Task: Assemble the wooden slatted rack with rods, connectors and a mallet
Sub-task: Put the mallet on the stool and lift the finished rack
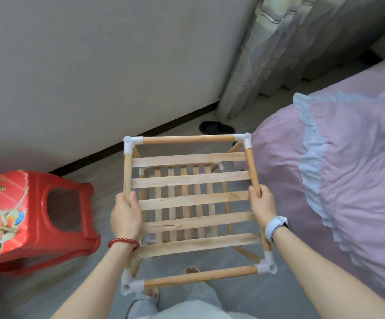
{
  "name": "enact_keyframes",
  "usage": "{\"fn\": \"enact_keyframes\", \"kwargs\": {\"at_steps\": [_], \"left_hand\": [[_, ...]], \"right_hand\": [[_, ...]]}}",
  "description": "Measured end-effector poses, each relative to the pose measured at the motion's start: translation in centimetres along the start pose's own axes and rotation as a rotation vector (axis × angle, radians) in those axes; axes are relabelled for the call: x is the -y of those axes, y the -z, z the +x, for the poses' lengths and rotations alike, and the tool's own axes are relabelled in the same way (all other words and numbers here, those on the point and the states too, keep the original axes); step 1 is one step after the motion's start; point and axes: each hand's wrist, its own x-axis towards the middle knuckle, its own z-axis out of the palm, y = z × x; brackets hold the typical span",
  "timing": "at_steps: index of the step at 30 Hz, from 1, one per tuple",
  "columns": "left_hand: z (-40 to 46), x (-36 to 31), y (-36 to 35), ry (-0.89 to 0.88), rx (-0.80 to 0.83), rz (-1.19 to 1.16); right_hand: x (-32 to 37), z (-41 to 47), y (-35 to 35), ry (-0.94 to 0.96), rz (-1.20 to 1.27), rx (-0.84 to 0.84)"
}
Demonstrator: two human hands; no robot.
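Above grey flooring (256, 295), the rack (193, 199) is gripped by left hand (125, 217) and right hand (262, 207) around side rods; loose connectors could be pulled apart.

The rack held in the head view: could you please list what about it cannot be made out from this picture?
- Head view: the wooden rack's lower shelf and legs are mostly screened by its top slats.
- The side rods' middles are covered by the left hand and right hand.
- How deep the rods sit inside the white connectors is hidden.
- No mallet is in frame.
- The red stool is cut by the left edge.
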Motion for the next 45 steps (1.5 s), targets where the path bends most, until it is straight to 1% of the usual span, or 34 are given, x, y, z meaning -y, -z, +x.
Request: {"fn": "enact_keyframes", "kwargs": {"at_steps": [1, 3, 4, 7, 8, 10, 12, 15, 19, 20, 22, 23, 26, 27, 28, 30, 32, 36, 37, 40, 42, 45], "left_hand": [[-0.3, -1.0, 0.3, -0.027, 0.007, -0.001], [-2.3, -3.3, 1.6, -0.110, 0.073, 0.019], [-2.7, -3.8, 1.8, -0.128, 0.081, 0.015], [-5.3, -6.6, 3.3, -0.318, 0.199, 0.028], [-6.7, -7.4, 3.6, -0.403, 0.249, 0.053], [-8.5, -8.6, 3.9, -0.485, 0.308, 0.074], [-12.1, -10.1, 3.7, -0.601, 0.418, 0.086], [-16.8, -11.9, 3.5, -0.707, 0.509, 0.100], [-26.3, -13.2, 2.3, -0.921, 0.673, 0.143], [-27.7, -13.3, 2.2, -0.938, 0.697, 0.150], [-34.2, -12.2, 1.6, -1.050, 0.810, 0.173], [-35.5, -12.0, 1.6, -1.070, 0.838, 0.173], [-44.1, -9.5, 1.4, -1.191, 0.964, 0.206], [-48.3, -7.6, 1.3, -1.236, 1.021, 0.208], [-50.2, -6.8, 1.5, -1.252, 1.047, 0.214], [-56.7, -3.3, 1.5, -1.305, 1.105, 0.225], [-62.0, 0.3, 1.4, -1.345, 1.131, 0.255], [-71.3, 6.7, 0.9, -1.320, 1.180, 0.330], [-73.9, 8.0, 0.8, -1.340, 1.188, 0.353], [-81.2, 10.7, 0.4, -1.372, 1.245, 0.384], [-83.9, 11.2, 0.0, -1.382, 1.269, 0.384], [-88.7, 11.9, -1.8, -1.415, 1.295, 0.383]], "right_hand": [[0.2, -1.3, 1.3, -0.005, 0.004, -0.042], [-0.4, -5.5, 4.5, -0.045, 0.035, -0.144], [-0.7, -6.5, 5.1, -0.042, 0.026, -0.170], [-2.1, -13.2, 8.2, -0.110, 0.065, -0.366], [-3.0, -16.4, 9.3, -0.148, 0.083, -0.458], [-4.3, -20.3, 10.8, -0.190, 0.087, -0.563], [-5.9, -25.1, 13.2, -0.256, 0.129, -0.698], [-8.3, -30.7, 15.8, -0.322, 0.152, -0.807], [-13.1, -40.8, 18.7, -0.466, 0.244, -1.015], [-13.9, -42.1, 18.9, -0.479, 0.249, -1.039], [-17.5, -48.5, 19.6, -0.576, 0.295, -1.154], [-18.4, -49.7, 19.5, -0.597, 0.306, -1.173], [-23.4, -57.7, 19.9, -0.717, 0.360, -1.278], [-25.5, -61.6, 20.1, -0.758, 0.376, -1.320], [-26.6, -63.3, 20.2, -0.768, 0.383, -1.332], [-30.5, -69.3, 20.6, -0.819, 0.402, -1.379], [-34.4, -74.3, 20.7, -0.873, 0.414, -1.398], [-41.1, -82.4, 21.5, -0.964, 0.456, -1.393], [-42.5, -84.5, 22.0, -0.989, 0.473, -1.401], [-46.7, -89.6, 23.8, -1.049, 0.510, -1.425], [-48.6, -91.1, 24.5, -1.087, 0.508, -1.440], [-51.7, -92.8, 26.3, -1.095, 0.530, -1.484]]}}
